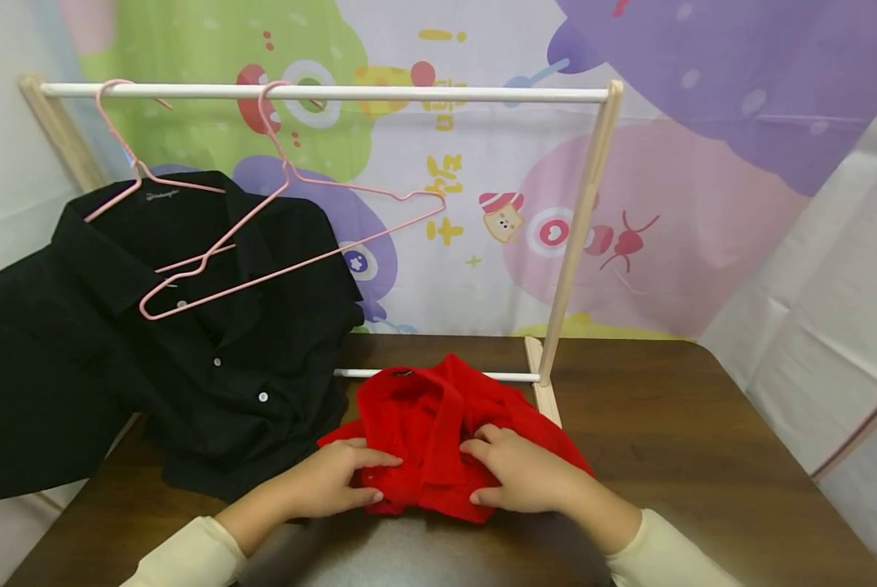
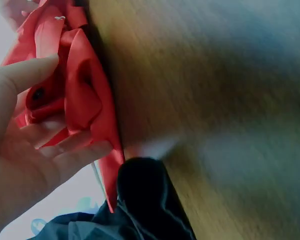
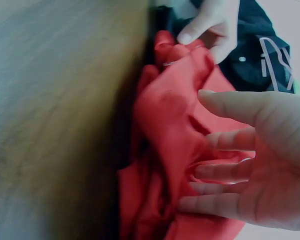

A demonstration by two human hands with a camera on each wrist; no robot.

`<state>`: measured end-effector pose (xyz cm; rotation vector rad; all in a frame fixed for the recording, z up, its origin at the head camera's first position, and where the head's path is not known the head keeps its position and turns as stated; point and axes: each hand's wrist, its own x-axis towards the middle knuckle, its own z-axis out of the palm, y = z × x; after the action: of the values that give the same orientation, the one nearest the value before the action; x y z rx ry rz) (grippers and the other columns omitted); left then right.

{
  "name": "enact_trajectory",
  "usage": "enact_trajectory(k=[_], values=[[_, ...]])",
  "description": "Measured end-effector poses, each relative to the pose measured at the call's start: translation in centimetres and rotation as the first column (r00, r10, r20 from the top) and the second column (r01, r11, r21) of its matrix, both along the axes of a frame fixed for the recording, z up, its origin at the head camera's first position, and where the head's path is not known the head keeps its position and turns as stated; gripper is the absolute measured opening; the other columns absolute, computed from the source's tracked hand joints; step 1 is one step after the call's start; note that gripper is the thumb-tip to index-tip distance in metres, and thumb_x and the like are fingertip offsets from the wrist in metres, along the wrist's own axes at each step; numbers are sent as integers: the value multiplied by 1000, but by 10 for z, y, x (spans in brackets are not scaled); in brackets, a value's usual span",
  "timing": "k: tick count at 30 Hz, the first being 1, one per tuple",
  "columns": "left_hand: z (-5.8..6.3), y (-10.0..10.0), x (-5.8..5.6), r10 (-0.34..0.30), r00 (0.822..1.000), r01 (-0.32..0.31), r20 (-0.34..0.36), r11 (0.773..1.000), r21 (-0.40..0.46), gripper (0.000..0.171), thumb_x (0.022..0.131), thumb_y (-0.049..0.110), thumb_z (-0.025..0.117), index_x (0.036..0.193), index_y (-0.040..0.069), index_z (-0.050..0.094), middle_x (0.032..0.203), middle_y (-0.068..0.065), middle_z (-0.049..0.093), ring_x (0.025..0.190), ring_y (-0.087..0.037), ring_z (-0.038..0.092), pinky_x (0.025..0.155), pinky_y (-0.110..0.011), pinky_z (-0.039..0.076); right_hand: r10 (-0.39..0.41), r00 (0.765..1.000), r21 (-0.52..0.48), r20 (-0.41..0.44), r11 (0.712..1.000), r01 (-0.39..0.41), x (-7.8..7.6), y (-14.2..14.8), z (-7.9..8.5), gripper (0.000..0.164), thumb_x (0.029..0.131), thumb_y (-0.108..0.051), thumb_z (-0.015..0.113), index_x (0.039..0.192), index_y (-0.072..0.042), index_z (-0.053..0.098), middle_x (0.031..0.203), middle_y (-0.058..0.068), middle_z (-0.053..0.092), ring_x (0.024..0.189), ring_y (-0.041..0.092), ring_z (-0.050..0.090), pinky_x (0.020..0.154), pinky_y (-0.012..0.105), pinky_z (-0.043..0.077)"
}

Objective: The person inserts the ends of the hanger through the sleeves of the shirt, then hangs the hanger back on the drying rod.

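Both your left hand (image 1: 327, 479) and right hand (image 1: 528, 471) touch the crumpled, collared red cloth garment (image 1: 444, 444), fingers loosely spread, thumbs apart.

Garment (image 1: 442, 456) lies on table (image 1: 673, 456) (shirt (image 1: 182, 383) to its left).

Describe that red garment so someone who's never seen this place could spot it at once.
Find the rack on the table and look down to its lower rail. Just in front lies the red garment, between the left hand and right hand. It is bunched up, while the black shirt beside it hangs on a pink hanger.
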<state>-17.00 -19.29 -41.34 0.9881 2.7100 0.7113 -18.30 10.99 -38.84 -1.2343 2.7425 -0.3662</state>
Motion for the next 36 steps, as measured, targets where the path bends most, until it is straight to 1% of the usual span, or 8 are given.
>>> enact_trajectory(k=[5, 9, 15, 20, 24, 28, 33, 36], values=[[7, -5, 0, 87, 995, -82, -54, 993, 81, 52, 86, 29, 74, 133, 13, 60, 122, -3, 63, 104, -17, 58, 86, -36, 51, -42, 999, -118, -9, 992, 41, 1, 3, 20, 43, 86, -25, 73, 120, -1, 63, 115, 8, 61, 104, 22, 58, 90, 38, 49], [12, -5, -3, 288, 956, -277, -52, 947, 160, 54, 85, 29, 75, 130, 7, 54, 117, -10, 66, 102, -25, 63, 85, -44, 52, -111, 990, -222, -85, 971, 90, -2, -1, 37, 34, 86, -21, 73, 112, -1, 64, 107, 9, 66, 97, 22, 62, 85, 39, 51], [14, -1, -21, 554, 804, -594, 215, 732, 334, 56, 88, 15, 70, 133, -5, 44, 120, -24, 60, 95, -32, 65, 81, -43, 55, -243, 962, -223, -123, 952, 212, -9, -22, 48, 41, 87, -28, 73, 113, 1, 60, 104, 12, 65, 94, 27, 64, 85, 41, 51], [9, 4, -39, 513, 651, -754, 560, 524, 396, 69, 91, 7, 65, 145, -10, 25, 128, -32, 50, 96, -33, 62, 75, -43, 57, -309, 935, -88, -173, 951, 298, -8, -50, 38, 60, 89, -50, 65, 111, 5, 56, 95, 16, 61, 87, 31, 63, 76, 41, 54], [9, 8, -52, 454, 579, -807, 677, 438, 397, 69, 91, 5, 61, 147, -8, 21, 120, -28, 51, 87, -28, 54, 78, -48, 55, -333, 922, -65, -197, 943, 327, -9, -67, 26, 59, 91, -51, 62, 103, 6, 57, 84, 16, 61, 76, 29, 64, 65, 38, 56], [16, 12, -57, 461, 579, -810, 672, 413, 415, 65, 90, -2, 59, 146, -5, 27, 116, -23, 50, 79, -23, 51, 77, -48, 56, -354, 921, -105, -165, 934, 340, -14, -71, 20, 51, 89, -47, 67, 97, 2, 55, 71, 10, 57, 64, 24, 62, 58, 33, 54], [33, 18, -54, 462, 640, -767, 614, 428, 477, 56, 87, -7, 58, 139, -4, 40, 113, -22, 50, 74, -22, 57, 66, -43, 58, -390, 918, -219, -74, 904, 367, -21, -63, 18, 44, 84, -38, 75, 95, -2, 53, 66, 3, 53, 58, 17, 55, 57, 30, 50], [44, 21, -52, 477, 681, -731, 555, 469, 495, 46, 86, -7, 57, 131, -4, 50, 111, -21, 52, 67, -20, 57, 60, -39, 58, -400, 916, -266, -39, 888, 376, -22, -55, 18, 46, 80, -30, 78, 104, 1, 54, 76, 6, 60, 65, 21, 60, 63, 34, 53]])
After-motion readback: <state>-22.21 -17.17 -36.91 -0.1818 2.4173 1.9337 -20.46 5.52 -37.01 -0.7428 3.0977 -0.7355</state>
